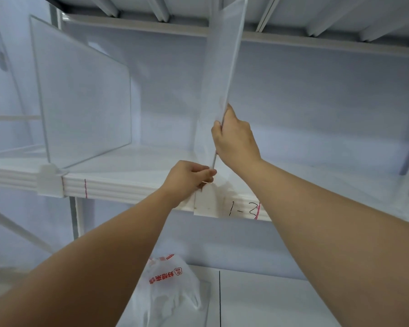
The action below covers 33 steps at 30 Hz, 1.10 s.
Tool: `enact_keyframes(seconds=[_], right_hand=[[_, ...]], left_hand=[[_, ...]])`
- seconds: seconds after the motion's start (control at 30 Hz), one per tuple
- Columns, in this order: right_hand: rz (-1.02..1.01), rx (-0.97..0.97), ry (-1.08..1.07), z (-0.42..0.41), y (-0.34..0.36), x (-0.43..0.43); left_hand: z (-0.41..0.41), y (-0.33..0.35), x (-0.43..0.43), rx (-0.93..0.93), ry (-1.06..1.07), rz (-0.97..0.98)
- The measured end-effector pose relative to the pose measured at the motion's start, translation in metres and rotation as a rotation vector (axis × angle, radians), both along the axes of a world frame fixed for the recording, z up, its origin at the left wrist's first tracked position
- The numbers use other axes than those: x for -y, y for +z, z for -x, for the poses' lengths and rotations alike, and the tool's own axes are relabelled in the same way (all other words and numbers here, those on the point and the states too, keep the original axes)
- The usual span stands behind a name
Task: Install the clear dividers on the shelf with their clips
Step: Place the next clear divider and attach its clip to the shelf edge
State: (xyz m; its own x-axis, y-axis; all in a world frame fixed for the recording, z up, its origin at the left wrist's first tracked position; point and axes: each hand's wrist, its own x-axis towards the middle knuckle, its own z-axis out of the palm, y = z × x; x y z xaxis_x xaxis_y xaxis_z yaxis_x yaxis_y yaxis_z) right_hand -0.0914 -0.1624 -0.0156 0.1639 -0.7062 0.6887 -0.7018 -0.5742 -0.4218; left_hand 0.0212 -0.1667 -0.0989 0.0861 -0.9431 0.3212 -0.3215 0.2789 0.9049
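A tall clear divider [220,74] stands upright on the white shelf [132,182], reaching up to the shelf above. My right hand [234,138] grips its front edge about a third of the way up. My left hand [189,177] pinches the divider's bottom front corner, right above a white clip [204,204] on the shelf's front lip. Further left, a second clear divider [80,95] stands on the shelf, held at the front by its own white clip [50,182].
The shelf lip carries red marks and a handwritten "1-3" [243,208]. A white plastic bag with red print [172,286] lies on the lower shelf [281,300]. The underside of the upper shelf [316,41] is close overhead. A pale wall closes the back.
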Motion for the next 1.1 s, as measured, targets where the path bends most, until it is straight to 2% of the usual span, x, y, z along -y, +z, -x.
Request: enact_keyframes(seconds=[0.07, 0.53, 0.67, 0.77, 1.1], right_hand=[[-0.014, 0.013, 0.018, -0.007, 0.0026, -0.0013], [0.012, -0.058, -0.1, -0.0078, 0.0084, -0.0047], [-0.046, 0.04, -0.11, -0.0058, 0.0079, -0.0044], [-0.055, 0.094, -0.107, -0.0054, 0.0049, -0.0018], [-0.042, 0.105, -0.144, -0.0013, 0.0065, 0.0044]], left_hand=[[-0.0042, 0.0011, 0.0004, -0.086, -0.005, -0.003], [-0.0034, -0.0075, -0.0006, 0.017, -0.033, 0.022], [-0.0046, -0.0073, -0.0013, -0.033, -0.045, 0.015], [-0.0055, -0.0067, -0.0022, 0.009, -0.021, 0.016], [-0.005, -0.0034, -0.0045, 0.05, -0.026, -0.007]])
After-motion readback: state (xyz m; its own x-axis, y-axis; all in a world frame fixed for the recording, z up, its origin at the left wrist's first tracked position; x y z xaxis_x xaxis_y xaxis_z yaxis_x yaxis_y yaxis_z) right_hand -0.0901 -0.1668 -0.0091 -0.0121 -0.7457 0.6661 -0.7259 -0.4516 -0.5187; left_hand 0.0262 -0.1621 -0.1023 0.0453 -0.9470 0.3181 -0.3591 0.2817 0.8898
